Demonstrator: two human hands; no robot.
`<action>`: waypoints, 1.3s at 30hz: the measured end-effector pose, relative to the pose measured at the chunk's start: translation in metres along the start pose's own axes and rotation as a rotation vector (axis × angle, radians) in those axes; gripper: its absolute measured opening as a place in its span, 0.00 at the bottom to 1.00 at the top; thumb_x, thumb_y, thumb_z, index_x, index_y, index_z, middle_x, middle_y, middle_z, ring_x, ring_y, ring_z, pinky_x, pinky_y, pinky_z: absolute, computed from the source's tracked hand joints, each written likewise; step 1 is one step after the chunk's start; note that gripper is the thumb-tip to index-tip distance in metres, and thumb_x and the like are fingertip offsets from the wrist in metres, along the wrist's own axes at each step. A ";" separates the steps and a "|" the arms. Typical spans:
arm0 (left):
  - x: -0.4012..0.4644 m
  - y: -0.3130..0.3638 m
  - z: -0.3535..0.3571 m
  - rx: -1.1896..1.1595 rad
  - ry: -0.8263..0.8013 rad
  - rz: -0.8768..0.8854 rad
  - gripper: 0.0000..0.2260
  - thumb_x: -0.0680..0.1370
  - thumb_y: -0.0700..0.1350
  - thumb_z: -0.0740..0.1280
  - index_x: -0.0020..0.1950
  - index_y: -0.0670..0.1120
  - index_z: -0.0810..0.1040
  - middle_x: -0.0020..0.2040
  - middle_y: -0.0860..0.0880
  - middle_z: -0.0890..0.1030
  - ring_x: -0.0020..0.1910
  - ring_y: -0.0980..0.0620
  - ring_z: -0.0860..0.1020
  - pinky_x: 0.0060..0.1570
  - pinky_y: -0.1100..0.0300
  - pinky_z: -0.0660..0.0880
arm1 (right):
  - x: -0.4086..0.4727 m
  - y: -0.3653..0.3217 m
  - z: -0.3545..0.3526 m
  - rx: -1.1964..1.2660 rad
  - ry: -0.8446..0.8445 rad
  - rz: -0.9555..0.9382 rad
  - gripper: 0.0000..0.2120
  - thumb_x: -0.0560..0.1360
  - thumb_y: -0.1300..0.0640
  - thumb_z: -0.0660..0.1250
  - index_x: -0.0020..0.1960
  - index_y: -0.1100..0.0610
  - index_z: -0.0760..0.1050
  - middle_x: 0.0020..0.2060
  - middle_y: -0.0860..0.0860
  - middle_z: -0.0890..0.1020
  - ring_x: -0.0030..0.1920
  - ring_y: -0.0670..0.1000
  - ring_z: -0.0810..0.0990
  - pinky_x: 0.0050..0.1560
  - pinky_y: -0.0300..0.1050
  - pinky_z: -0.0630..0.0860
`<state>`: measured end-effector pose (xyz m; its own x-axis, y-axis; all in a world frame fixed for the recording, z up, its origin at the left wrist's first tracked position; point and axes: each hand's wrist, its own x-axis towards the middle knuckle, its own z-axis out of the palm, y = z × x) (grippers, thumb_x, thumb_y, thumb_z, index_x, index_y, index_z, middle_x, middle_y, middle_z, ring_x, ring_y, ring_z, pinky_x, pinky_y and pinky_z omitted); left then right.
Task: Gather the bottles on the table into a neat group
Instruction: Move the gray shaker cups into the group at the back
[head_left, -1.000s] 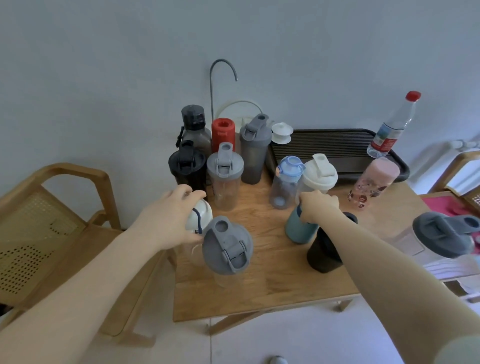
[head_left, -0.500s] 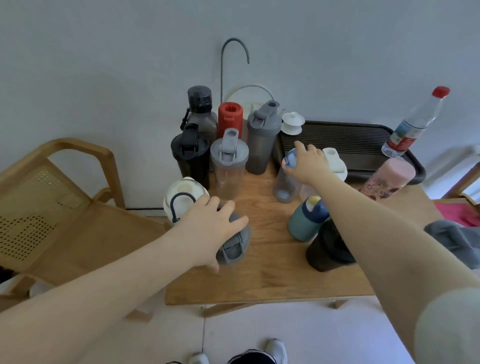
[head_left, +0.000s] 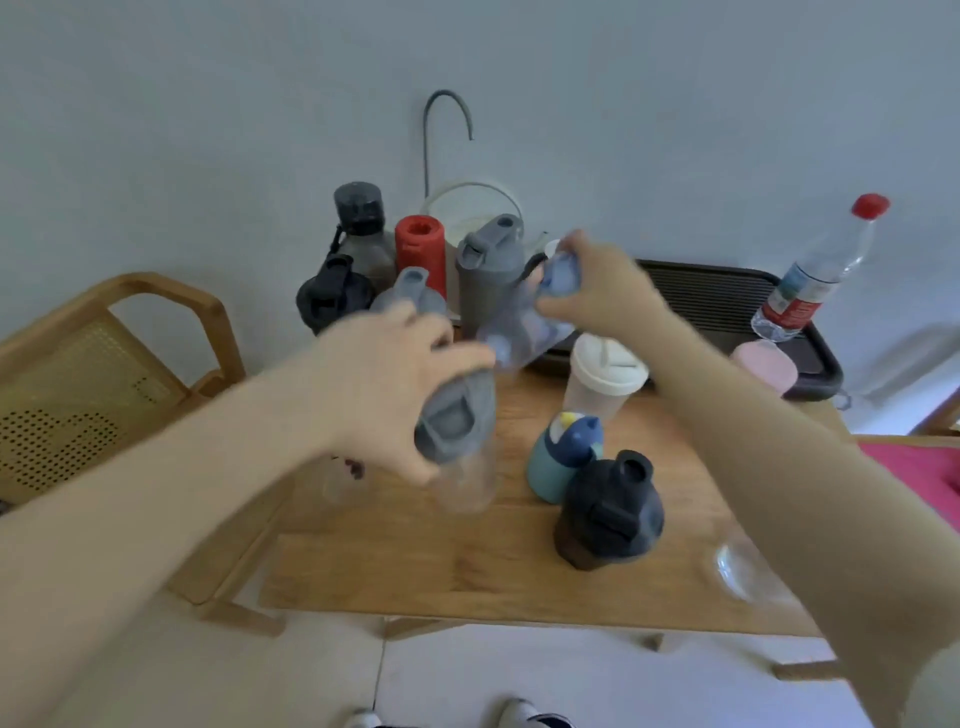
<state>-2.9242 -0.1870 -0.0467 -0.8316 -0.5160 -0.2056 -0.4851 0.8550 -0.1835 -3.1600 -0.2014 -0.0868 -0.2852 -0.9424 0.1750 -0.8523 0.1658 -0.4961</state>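
Nearest to me, the wooden desk (head_left: 395, 571) carries a black-lidded dark bottle (head_left: 608, 512) at its front right, upright, with a teal bottle (head_left: 563, 457) touching or just behind it. A clear vessel (head_left: 743, 566) at the right edge is partly hidden by my right forearm.

My left hand (head_left: 384, 379) is clamped over the grey flip lid of a clear shaker bottle (head_left: 457, 441); the grip is closed on the lid from above. I cannot tell whether the shaker's base is on the desk, as the view is blurred here.

My right hand (head_left: 602, 291) has its grip closed on the blue cap of a clear blue-capped bottle (head_left: 524, 332), which is tilted, base towards the left hand.

Beyond, a white-lidded cup (head_left: 602, 376) stands upright, with a pink bottle (head_left: 763, 364) to its right beside the black tray (head_left: 727, 291).

At the back left stand a grey shaker (head_left: 488, 275), a red bottle (head_left: 421, 249), two dark bottles (head_left: 358, 228) and a grey-lidded bottle (head_left: 410, 291), close together. A red-capped plastic bottle (head_left: 821, 270) stands on the tray's far right.
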 end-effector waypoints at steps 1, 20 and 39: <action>0.004 0.000 -0.020 -0.031 0.114 0.000 0.40 0.61 0.69 0.62 0.68 0.60 0.49 0.63 0.50 0.68 0.58 0.48 0.67 0.57 0.50 0.73 | -0.004 0.001 -0.029 0.036 0.046 -0.015 0.21 0.67 0.50 0.69 0.56 0.56 0.69 0.49 0.57 0.77 0.47 0.58 0.76 0.45 0.47 0.70; 0.212 0.176 -0.013 -0.038 -0.087 0.239 0.38 0.65 0.62 0.69 0.70 0.50 0.59 0.60 0.42 0.70 0.58 0.42 0.67 0.49 0.52 0.68 | -0.120 0.181 -0.098 -0.231 -0.321 0.364 0.27 0.66 0.47 0.72 0.60 0.55 0.68 0.51 0.54 0.74 0.47 0.54 0.72 0.44 0.46 0.69; 0.184 0.171 0.019 -0.427 0.056 0.334 0.47 0.67 0.64 0.70 0.76 0.51 0.46 0.77 0.50 0.46 0.75 0.50 0.45 0.73 0.53 0.48 | -0.187 0.161 -0.090 -0.587 -0.278 0.525 0.40 0.65 0.24 0.53 0.61 0.55 0.66 0.56 0.54 0.74 0.53 0.57 0.76 0.42 0.48 0.73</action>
<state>-3.1545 -0.1367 -0.1343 -0.9668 -0.2189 -0.1321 -0.2490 0.9234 0.2920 -3.2837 0.0276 -0.1231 -0.6558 -0.7252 -0.2099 -0.7509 0.6552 0.0822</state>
